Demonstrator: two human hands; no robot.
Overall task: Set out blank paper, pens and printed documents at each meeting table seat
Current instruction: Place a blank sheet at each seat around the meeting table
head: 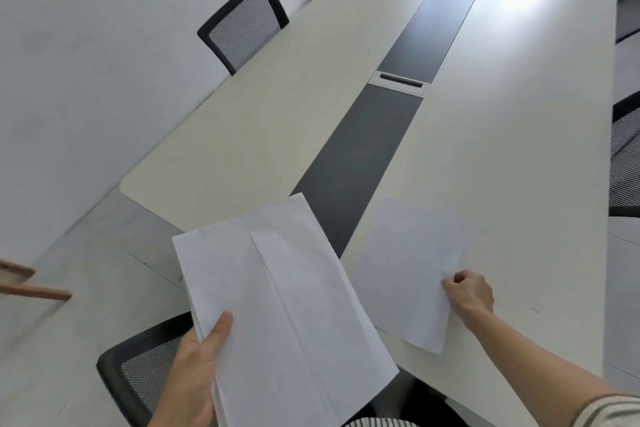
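Paper sheet [408, 274], apparently blank, lies on the near tabletop [519, 149], pinched by right hand [469, 295]; left hand [194, 367] clamps the stack [277, 305], whose fanned sheets may slip.

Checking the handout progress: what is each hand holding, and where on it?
Left hand grips the stack of white paper sheets at its near left edge. Right hand pinches the single white sheet at its right edge.

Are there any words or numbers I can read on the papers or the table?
None can be read.
Stack of papers in the left hand: looks blank, no print shows.
Single sheet under the right hand: looks blank.
Table and chairs: no labels or signs visible.
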